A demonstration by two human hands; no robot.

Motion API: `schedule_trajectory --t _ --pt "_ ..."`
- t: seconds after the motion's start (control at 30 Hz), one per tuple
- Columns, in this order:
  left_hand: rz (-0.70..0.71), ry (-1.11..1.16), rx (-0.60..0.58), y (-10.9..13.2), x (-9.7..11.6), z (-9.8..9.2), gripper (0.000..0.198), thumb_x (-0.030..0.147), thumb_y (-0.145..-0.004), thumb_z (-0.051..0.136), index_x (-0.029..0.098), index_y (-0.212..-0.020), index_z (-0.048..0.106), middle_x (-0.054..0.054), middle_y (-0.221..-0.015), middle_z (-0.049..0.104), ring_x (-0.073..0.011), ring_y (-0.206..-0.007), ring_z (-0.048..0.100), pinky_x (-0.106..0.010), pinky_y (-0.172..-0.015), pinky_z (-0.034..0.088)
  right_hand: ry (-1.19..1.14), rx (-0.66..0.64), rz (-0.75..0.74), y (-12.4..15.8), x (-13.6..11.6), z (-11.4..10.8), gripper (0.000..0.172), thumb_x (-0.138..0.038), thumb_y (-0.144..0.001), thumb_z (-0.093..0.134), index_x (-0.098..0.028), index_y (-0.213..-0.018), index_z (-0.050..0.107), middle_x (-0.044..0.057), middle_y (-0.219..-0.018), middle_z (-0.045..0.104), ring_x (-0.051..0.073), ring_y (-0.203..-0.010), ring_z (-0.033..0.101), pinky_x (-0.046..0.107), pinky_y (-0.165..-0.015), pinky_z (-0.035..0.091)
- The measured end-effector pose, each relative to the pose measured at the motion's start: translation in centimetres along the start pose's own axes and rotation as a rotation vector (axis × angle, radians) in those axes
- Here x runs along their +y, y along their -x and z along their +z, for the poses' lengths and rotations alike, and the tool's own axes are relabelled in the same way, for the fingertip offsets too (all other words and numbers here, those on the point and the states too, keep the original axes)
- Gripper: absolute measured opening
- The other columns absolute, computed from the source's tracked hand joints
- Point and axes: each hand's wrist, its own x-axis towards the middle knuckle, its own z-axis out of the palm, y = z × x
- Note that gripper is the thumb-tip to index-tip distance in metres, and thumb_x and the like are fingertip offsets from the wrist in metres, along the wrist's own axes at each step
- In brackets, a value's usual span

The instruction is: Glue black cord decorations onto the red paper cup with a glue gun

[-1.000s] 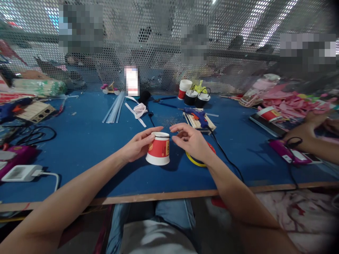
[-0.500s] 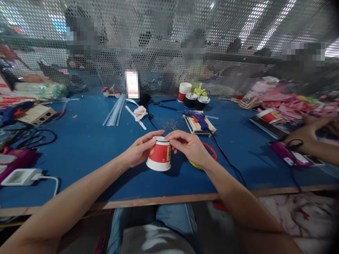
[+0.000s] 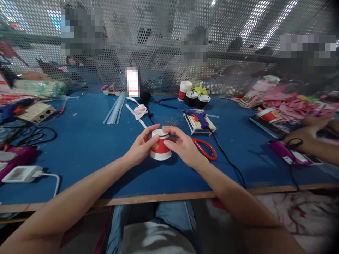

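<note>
The paper cup (image 3: pixel 160 148) is upside down on the blue tabletop (image 3: pixel 87 148), its inside hidden. The left hand (image 3: pixel 140 147) and right hand (image 3: pixel 183 147) both hold its sides; one second ago the right hand was open beside it. Red scissors (image 3: pixel 206 149) lie just right.

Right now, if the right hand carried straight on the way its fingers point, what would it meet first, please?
The upturned red-and-white paper cup: the right hand points left with its fingers curled against the cup's side. Just beyond is the left hand, gripping the opposite side.
</note>
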Motion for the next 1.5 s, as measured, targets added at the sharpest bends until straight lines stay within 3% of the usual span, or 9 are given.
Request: schedule_trajectory --t 0.37,0.67,0.9,1.1,1.5 --pt "0.047 -0.115 -0.010 0.0 -0.6 0.1 0.045 0.032 -0.078 0.062 0.022 -0.121 0.049 -0.006 -0.111 0.059 -0.0174 -0.096 0.057 -0.031 -0.086 0.042 0.019 0.080 -0.006 -0.1 0.7 0.5 0.010 -0.025 -0.080 0.057 -0.022 -0.090 0.056 0.005 -0.114 0.053 0.016 -0.106 0.053 0.034 -0.091 0.044" --pt "0.050 -0.107 -0.008 0.0 -0.7 0.0 0.044 0.032 -0.078 0.063 0.022 -0.120 0.050 -0.006 -0.113 0.058 -0.0178 -0.098 0.056 -0.031 -0.088 0.042 0.024 0.082 -0.007 -0.1 0.8 0.5 0.010 -0.027 -0.081 0.057 -0.023 -0.090 0.057 0.004 -0.112 0.054 0.017 -0.107 0.053 0.035 -0.092 0.044" --pt "-0.062 0.103 -0.035 0.0 0.2 0.1 0.041 0.029 -0.076 0.065 0.021 -0.114 0.054 -0.007 -0.111 0.060 -0.0186 -0.096 0.059 -0.034 -0.088 0.043 -0.017 0.025 0.006 0.0 0.1 -0.1 0.028 -0.027 -0.079 0.060 -0.025 -0.107 0.057 0.005 -0.121 0.054 0.019 -0.111 0.052 0.036 -0.092 0.045" --pt "-0.115 0.164 -0.093 0.2 0.9 0.0 0.034 0.028 -0.078 0.063 0.020 -0.110 0.057 -0.005 -0.105 0.063 -0.0165 -0.090 0.061 -0.033 -0.087 0.044 0.006 0.078 0.013 -0.2 0.1 -0.9 0.018 -0.033 -0.083 0.055 -0.025 -0.097 0.063 0.003 -0.101 0.063 0.017 -0.097 0.058 0.036 -0.085 0.048" --pt "-0.123 0.197 -0.109 0.4 0.9 0.2 0.032 0.026 -0.077 0.064 0.019 -0.108 0.059 -0.005 -0.101 0.065 -0.0158 -0.088 0.061 -0.031 -0.083 0.046 0.011 0.093 0.016 -0.2 0.4 -1.1 0.013 -0.032 -0.081 0.058 -0.025 -0.089 0.065 0.003 -0.104 0.064 0.018 -0.095 0.059 0.034 -0.080 0.048"
